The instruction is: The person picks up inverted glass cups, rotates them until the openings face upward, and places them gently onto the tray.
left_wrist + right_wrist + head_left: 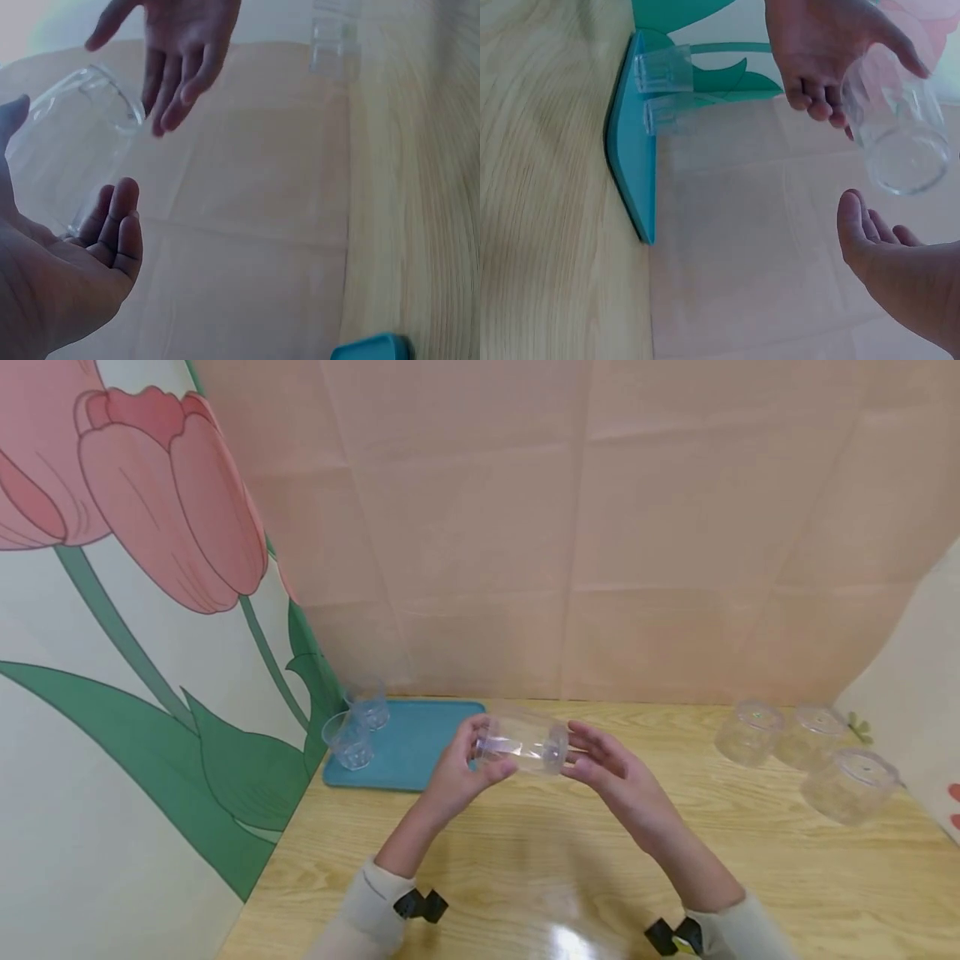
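Observation:
My left hand [457, 772] holds a clear cup [525, 747] on its side above the middle of the table, thumb and fingers curled round its mouth end. The cup's base points to the right. Beside that base is my right hand [626, 789], its fingers loosely bent and spread. In the right wrist view a gap shows between the right fingertips [851, 201] and the cup [907, 150]. Seen from the left wrist, the right hand [187, 45] hangs close to the base end of the cup [75, 142].
A teal tray [423, 747] lies at the back left of the wooden table [510, 877]. Two clear cups stand upright on it, one in front [351, 745] and one behind [369, 708]. At the right stand three upside-down clear cups [847, 789]. A pink backdrop [480, 543] closes off the back.

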{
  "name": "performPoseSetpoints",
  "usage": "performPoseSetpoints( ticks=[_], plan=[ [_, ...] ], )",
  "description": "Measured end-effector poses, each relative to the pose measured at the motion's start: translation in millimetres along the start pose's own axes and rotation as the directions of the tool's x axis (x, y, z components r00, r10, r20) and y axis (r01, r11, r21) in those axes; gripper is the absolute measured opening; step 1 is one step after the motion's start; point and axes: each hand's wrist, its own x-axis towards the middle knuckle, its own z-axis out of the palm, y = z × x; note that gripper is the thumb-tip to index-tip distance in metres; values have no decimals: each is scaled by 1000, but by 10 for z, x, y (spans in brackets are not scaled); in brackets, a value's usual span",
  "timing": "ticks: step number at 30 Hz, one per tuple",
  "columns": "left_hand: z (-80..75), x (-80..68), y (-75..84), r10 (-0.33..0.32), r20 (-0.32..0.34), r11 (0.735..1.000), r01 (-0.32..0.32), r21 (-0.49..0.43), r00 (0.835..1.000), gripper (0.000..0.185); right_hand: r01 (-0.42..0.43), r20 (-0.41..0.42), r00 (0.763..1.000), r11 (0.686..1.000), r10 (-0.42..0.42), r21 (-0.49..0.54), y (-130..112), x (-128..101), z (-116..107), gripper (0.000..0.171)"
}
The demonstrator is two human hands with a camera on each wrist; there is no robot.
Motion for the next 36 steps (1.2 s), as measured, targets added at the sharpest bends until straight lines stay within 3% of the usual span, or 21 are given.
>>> performPoseSetpoints(
  ticks=[10,20,28,36],
  plan=[
    [-261,13,-88,-41,-23,994,44,104,999,81,-81,-69,995,974,68,-211,-36,-90,-286,53],
    [-452,34,-147,-39,-71,967,56,248,997,78,-144,-101,988,936,117,-322,-13,-130,-589,57],
    [-606,98,-225,-109,-101,955,133,266,989,76,-147,-122,987,917,108,-371,-8,-148,-781,60],
    [-753,189,-299,-168,-146,930,205,305,975,80,-221,-167,973,850,159,-478,57,-151,-1108,65]
  ],
)
